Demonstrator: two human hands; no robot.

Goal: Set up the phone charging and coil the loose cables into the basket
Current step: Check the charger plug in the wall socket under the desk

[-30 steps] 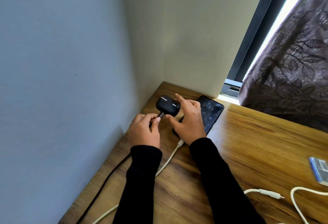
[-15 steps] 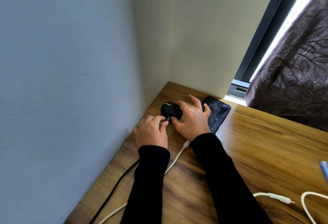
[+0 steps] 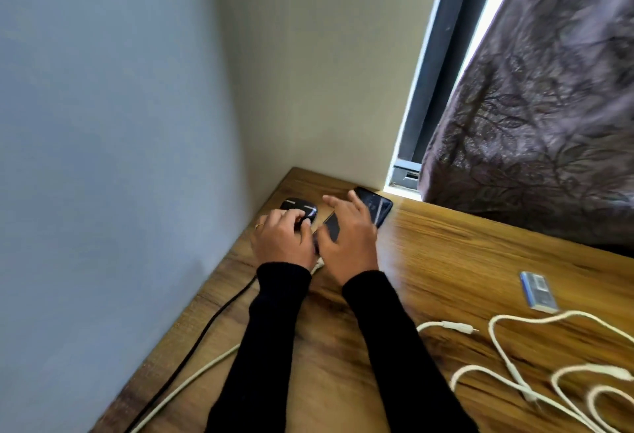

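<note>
Near the centre of the frame, in the corner where the wooden desk [image 3: 463, 254] meets the walls, the left hand [image 3: 279, 244] has its fingertips closed on the plug end of the black cable [image 3: 192, 350], right at the small black charger [image 3: 299, 208] that lies flat on the desk; the right hand [image 3: 348, 240] hovers over the phone [image 3: 375, 206] with fingers spread apart, clamped on nothing. The phone lies face up just right of the charger, partly under that hand; whether a white plug [image 3: 319, 263] between the wrists is already seated in it is hidden.

The phone is rigid, smooth and likely slippery — best taken by its long edges, not the glass; the charger looks light enough to skid when pushed, so it wants steadying while a plug goes in. The loose white cables [image 3: 507, 357] sprawl at lower right — limp and springy; they probably coil best held near a connector and looped loosely. A small blue-edged packet [image 3: 537, 292] lies above them; no basket is in view.
</note>
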